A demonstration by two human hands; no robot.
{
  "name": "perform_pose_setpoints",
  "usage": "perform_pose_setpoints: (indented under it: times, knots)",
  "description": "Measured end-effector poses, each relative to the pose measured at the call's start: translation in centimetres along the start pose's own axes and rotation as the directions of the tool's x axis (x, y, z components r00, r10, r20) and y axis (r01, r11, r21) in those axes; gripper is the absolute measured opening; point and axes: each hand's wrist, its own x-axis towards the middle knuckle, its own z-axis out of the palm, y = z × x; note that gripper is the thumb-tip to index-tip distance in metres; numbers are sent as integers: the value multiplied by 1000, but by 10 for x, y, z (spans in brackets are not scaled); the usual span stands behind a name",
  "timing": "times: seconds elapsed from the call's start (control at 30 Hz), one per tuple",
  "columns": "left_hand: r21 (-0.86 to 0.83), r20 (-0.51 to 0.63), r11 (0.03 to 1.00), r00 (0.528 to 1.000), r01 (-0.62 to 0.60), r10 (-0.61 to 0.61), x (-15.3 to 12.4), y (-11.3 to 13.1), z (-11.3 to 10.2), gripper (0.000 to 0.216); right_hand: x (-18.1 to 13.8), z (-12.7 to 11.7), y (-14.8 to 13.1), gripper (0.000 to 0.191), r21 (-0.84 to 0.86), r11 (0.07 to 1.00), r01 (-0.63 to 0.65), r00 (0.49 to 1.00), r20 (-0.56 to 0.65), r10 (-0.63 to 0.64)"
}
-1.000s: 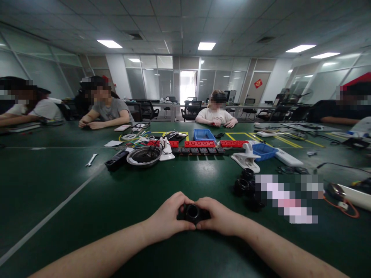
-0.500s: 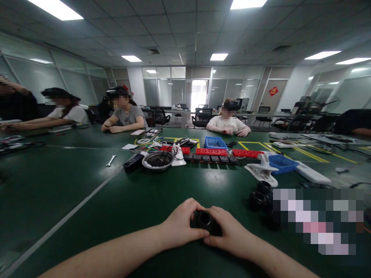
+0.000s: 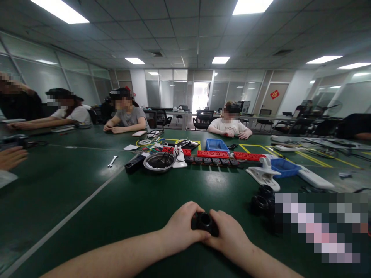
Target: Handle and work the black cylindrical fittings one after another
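A small black ring-shaped plastic part (image 3: 205, 222) with a round hole sits between both my hands on the green table (image 3: 116, 208). My left hand (image 3: 182, 227) is curled round its left side, fingers closed on it. My right hand (image 3: 228, 234) grips its right side, thumb pressed against the left thumb below the part. Two more black rings (image 3: 262, 199) of the same kind lie on the table to the right, apart from my hands.
Across the table stand a metal bowl (image 3: 159, 161), a black block (image 3: 134, 163), red and black socket strips (image 3: 213, 157), blue bins (image 3: 216, 144), a white clamp (image 3: 263, 173) and a wrench (image 3: 112, 161). Several people sit round the far side; another person's hand (image 3: 11, 156) rests at the left edge.
The view has swung left and tilted up a little. Both hands have stayed closed on the black part, shifting slightly right and down in the picture. A person's hand has come into view at the left.
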Motion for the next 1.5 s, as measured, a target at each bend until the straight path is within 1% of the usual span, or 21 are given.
perform_pose_setpoints:
  times: [0.03,0.1,0.23,0.27,0.3,0.37,0.43,0.5,0.53,0.6,0.67,0.77,0.83,0.9,0.97,1.03,1.13,1.2,1.3,1.4,1.5]
  knots:
    - [1,1,1000,1000,-11,11,0,0,-1,34,-1,0,0,29,9,1000,11,1000,-2,-11]
    - [-3,15,998,997,-71,71,0,0,-3,37,-2,-2,2,36,88,995,52,999,7,-53]
    - [-26,36,976,976,-215,216,1,-4,-9,64,-5,-13,10,63,326,935,135,985,57,-162]
    - [-21,47,971,970,-240,240,2,-5,-11,64,-5,-17,12,64,363,921,138,980,82,-179]
    - [-11,60,966,964,-259,259,2,-5,-12,59,-4,-20,13,62,386,912,139,975,109,-195]
    - [11,84,959,956,-282,280,4,-6,-14,46,-2,-26,15,53,397,905,149,962,155,-227]
    - [19,96,961,957,-276,273,5,-6,-15,42,2,-29,16,39,384,909,160,953,181,-244]
    - [11,100,963,959,-269,266,7,-6,-15,43,6,-28,17,30,362,921,146,955,190,-226]
    - [3,102,964,959,-267,265,8,-6,-14,44,8,-26,17,28,346,929,128,961,190,-203]
    - [-12,103,966,961,-257,257,8,-5,-12,45,9,-21,17,30,289,954,83,975,174,-138]
    - [-13,89,977,973,-213,213,7,-4,-9,45,9,-14,14,35,188,981,57,989,123,-81]
    - [1,10,993,993,-115,115,5,-2,-5,42,6,-7,7,35,38,998,55,998,-7,-55]
    - [3,-32,996,995,-93,93,4,0,-4,41,3,-5,3,34,32,998,63,997,-52,-61]
    - [1,-19,994,994,-112,112,4,0,-5,42,1,-6,3,38,114,990,85,996,-27,-83]
    - [-7,33,989,988,-147,148,4,-2,-8,44,1,-10,5,43,224,969,105,992,39,-117]
    - [-22,95,982,977,-189,190,5,-5,-11,46,2,-16,9,42,298,948,115,981,118,-156]
    - [-48,149,971,960,-233,237,6,-8,-13,49,4,-23,15,36,340,935,102,959,216,-183]
    - [-60,153,971,959,-233,239,6,-9,-12,50,6,-22,18,36,333,940,74,959,235,-159]
    - [-55,123,983,976,-173,179,4,-6,-7,49,6,-12,15,42,251,967,50,978,184,-98]
    - [-16,44,997,996,-82,83,2,-2,0,47,4,0,7,41,78,996,38,998,42,-41]
    - [1,-20,999,999,-35,35,1,-2,4,47,0,4,-1,38,-71,996,46,997,-64,-51]
